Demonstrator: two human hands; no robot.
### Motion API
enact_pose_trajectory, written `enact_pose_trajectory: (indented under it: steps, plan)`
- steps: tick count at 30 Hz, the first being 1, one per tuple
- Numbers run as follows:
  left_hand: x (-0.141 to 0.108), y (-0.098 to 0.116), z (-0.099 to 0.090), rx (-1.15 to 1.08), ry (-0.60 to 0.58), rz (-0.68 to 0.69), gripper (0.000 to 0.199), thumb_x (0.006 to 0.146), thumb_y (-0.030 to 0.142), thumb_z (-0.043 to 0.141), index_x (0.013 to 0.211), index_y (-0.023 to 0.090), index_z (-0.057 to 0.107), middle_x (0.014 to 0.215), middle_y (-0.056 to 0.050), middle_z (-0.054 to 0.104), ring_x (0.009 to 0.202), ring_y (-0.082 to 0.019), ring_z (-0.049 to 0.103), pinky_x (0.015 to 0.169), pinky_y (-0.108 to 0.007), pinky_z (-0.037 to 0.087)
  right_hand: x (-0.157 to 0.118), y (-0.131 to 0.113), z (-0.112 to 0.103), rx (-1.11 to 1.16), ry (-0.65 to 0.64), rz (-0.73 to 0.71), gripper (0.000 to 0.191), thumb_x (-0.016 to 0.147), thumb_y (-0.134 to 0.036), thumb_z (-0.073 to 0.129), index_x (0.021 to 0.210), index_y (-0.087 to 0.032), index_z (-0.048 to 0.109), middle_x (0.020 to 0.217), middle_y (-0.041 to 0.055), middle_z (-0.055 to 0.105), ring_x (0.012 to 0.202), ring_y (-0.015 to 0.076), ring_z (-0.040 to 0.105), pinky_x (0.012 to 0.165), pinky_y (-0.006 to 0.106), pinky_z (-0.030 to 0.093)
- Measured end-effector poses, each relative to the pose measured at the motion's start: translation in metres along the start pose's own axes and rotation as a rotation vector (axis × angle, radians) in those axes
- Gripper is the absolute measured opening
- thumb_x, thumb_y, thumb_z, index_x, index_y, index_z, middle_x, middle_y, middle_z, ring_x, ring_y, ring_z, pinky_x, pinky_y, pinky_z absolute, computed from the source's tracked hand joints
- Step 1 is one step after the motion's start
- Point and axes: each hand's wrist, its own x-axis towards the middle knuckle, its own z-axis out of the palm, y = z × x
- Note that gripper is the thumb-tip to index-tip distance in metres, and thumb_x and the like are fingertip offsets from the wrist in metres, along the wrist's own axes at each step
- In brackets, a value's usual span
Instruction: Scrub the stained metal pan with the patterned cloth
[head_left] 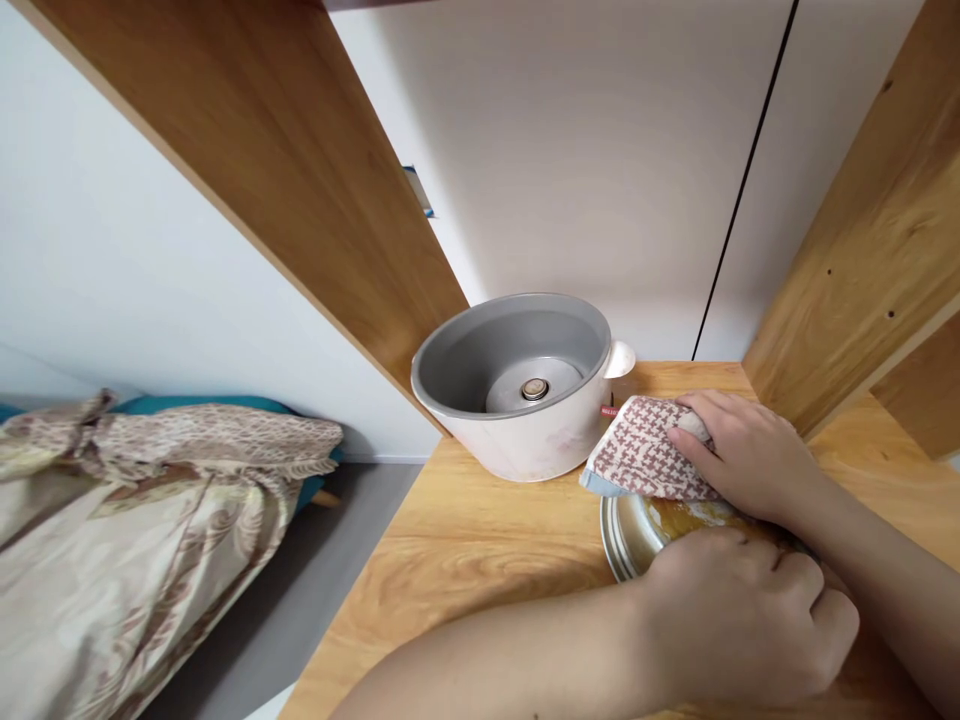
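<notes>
My right hand (754, 450) is closed over a brown-and-white houndstooth cloth (645, 450) with a pale blue edge. Some light grey bunched material shows between thumb and fingers. Just below the cloth is a round metal pot (634, 535) with a ringed silver rim and a yellow-brown stained surface. My left hand (750, 615) is curled into a fist against the pot's near side, its fingertips hidden, and appears to grip it. Both forearms cover much of the pot. Beyond the hands, to the left, a white rice cooker body (517, 450) stands open, showing its grey inside and heating plate.
The wooden tabletop (420, 545) ends at a slanted left edge. Wooden posts rise at left (300, 170) and right (862, 230), with a white panel (585, 150) behind. A patterned cloth (180, 540) drapes over teal furniture on the grey floor (300, 590).
</notes>
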Motion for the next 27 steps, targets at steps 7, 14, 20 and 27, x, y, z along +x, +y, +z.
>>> enact_pose_trajectory:
  steps: [7,14,20,27]
  plan:
    - [0.0023,-0.0018,-0.0049,0.018,-0.089,0.031,0.024,0.088,0.018,0.06,0.069,0.02,0.047,0.064,0.002,0.041,0.054,-0.012,0.044,0.051,-0.032,0.018,0.0003,-0.0002,-0.0013,0.029,-0.006,-0.031,0.041,0.106,-0.045,0.041,0.123,-0.02,0.068,0.122,0.0121,0.075,0.109,0.0309,0.068,0.089,0.044,0.049]
    - [0.0024,-0.0007,-0.0021,0.035,0.012,0.005,0.025,0.084,0.019,0.062,0.067,0.02,0.044,0.066,0.001,0.04,0.056,-0.012,0.043,0.052,-0.032,0.021,0.0008,-0.0004,-0.0032,0.021,-0.023,-0.044,0.04,0.106,-0.044,0.04,0.121,-0.02,0.068,0.12,0.0116,0.075,0.108,0.031,0.068,0.089,0.044,0.049]
    - [0.0015,-0.0006,-0.0025,0.013,-0.077,0.027,0.021,0.087,0.02,0.06,0.07,0.02,0.048,0.066,0.001,0.042,0.055,-0.013,0.044,0.052,-0.033,0.018,0.0005,-0.0006,-0.0026,0.016,-0.016,-0.052,0.04,0.107,-0.044,0.04,0.123,-0.02,0.067,0.12,0.0119,0.075,0.109,0.0306,0.068,0.091,0.044,0.049]
    - [0.001,-0.0014,-0.0038,0.032,-0.035,0.017,0.024,0.086,0.019,0.06,0.068,0.021,0.045,0.065,0.001,0.041,0.055,-0.013,0.044,0.052,-0.033,0.018,0.0003,0.0003,-0.0005,0.021,0.0,-0.061,0.04,0.106,-0.044,0.041,0.122,-0.019,0.068,0.122,0.0123,0.075,0.109,0.0308,0.068,0.09,0.044,0.049]
